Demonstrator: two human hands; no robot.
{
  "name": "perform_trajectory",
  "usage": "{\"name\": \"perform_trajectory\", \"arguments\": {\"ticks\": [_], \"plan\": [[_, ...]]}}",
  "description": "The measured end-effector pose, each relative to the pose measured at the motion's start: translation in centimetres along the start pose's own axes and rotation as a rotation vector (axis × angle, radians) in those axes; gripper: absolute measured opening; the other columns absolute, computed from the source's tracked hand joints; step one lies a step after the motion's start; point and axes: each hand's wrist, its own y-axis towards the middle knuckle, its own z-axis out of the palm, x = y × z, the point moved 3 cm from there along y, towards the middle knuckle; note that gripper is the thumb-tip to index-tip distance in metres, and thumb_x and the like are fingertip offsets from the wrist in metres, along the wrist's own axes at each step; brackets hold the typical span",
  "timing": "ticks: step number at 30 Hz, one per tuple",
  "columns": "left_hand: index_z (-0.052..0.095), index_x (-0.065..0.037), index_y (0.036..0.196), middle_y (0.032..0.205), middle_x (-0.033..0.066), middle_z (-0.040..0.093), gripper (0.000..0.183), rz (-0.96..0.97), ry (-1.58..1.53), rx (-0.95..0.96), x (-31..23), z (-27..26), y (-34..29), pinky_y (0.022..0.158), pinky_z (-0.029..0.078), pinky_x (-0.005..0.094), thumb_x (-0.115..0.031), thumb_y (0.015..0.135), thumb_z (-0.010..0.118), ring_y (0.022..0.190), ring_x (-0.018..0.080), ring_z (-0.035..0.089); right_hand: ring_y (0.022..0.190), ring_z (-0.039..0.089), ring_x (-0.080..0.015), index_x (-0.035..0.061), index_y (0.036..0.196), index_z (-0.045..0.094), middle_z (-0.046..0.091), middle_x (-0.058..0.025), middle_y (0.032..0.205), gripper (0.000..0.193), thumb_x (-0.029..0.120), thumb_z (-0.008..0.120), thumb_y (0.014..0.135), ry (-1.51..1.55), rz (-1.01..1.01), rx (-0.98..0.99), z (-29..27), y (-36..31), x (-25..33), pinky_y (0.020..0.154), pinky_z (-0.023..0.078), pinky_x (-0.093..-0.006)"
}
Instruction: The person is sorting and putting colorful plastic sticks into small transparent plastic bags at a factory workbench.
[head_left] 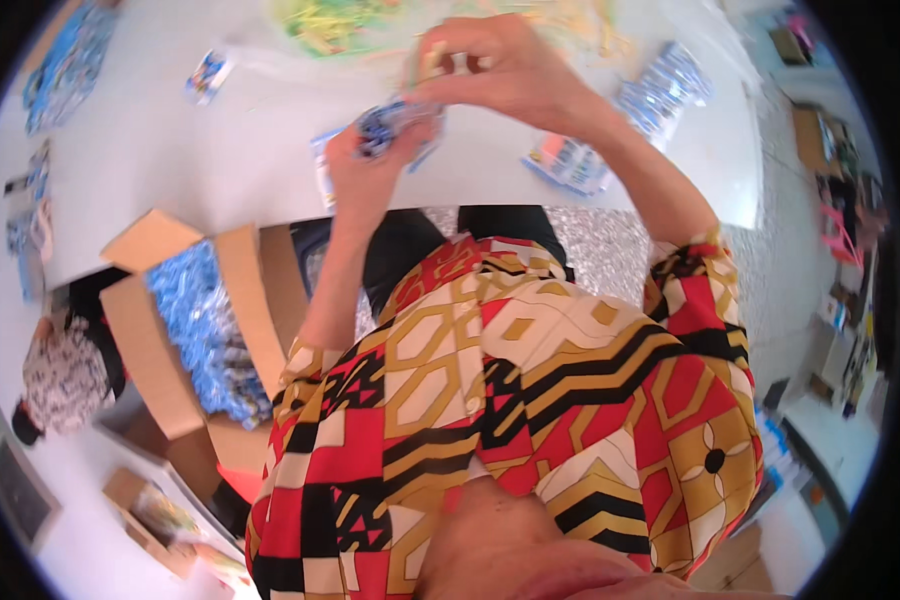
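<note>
My left hand [365, 170] is closed round a bundle of clear and blue plastic packets [378, 130] just above the white table. Right above the bundle, my right hand [495, 65] is bent with its fingertips pinched together. A thin yellowish strand, which looks like a rubber band [432, 62], shows at those fingers; motion blurs it. Beyond the hands lies a loose pile of yellow and green rubber bands [335, 25]. To the right, below my right forearm, rest blue-printed clear packets [570, 165], with another stack of packets [665, 85] farther right.
A single small packet [208, 77] lies at the left of the white table [260, 140], and more blue packets [70, 65] are at its far left. An open cardboard box [150, 350] full of blue packets stands by my left side. Another person [70, 375] is at the left.
</note>
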Motion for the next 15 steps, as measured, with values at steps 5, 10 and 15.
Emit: {"name": "perform_trajectory", "arguments": {"ticks": [5,10,15], "plan": [[0.068,0.0,0.086,0.076,0.0011,0.066,0.013,-0.02,-0.071,-0.014,-0.2,0.4,0.0,0.063,0.045,0.0208,-0.008,0.077,0.073,0.069,0.0056,0.057,0.073,0.056,-0.0155,0.007,0.084,0.065,0.061,-0.0029,0.081,0.015,0.02,0.069,0.077,0.034,-0.112,-0.089,1.7,-0.4,-1.2,0.063,0.046,-0.0282],[0.069,0.001,0.089,0.08,0.002,0.067,0.015,-0.089,-0.025,-0.014,-0.1,0.1,0.2,0.066,0.046,0.0208,-0.008,0.077,0.073,0.072,0.0062,0.059,0.079,0.056,-0.0151,0.0086,0.09,0.065,0.06,-0.002,0.093,0.018,0.022,0.067,0.079,0.044,-0.131,-0.082,1.4,-0.4,-1.1,0.066,0.045,-0.0275],[0.068,0.002,0.089,0.082,0.0027,0.067,0.016,-0.094,-0.071,0.006,-0.2,1.2,0.8,0.067,0.045,0.0211,-0.007,0.077,0.072,0.073,0.0069,0.059,0.096,0.056,-0.0224,0.0098,0.101,0.062,0.06,-0.006,0.108,0.021,0.024,0.057,0.087,-0.118,-0.399,-0.269,0.7,0.4,-1.0,0.085,0.045,-0.0344]]}}
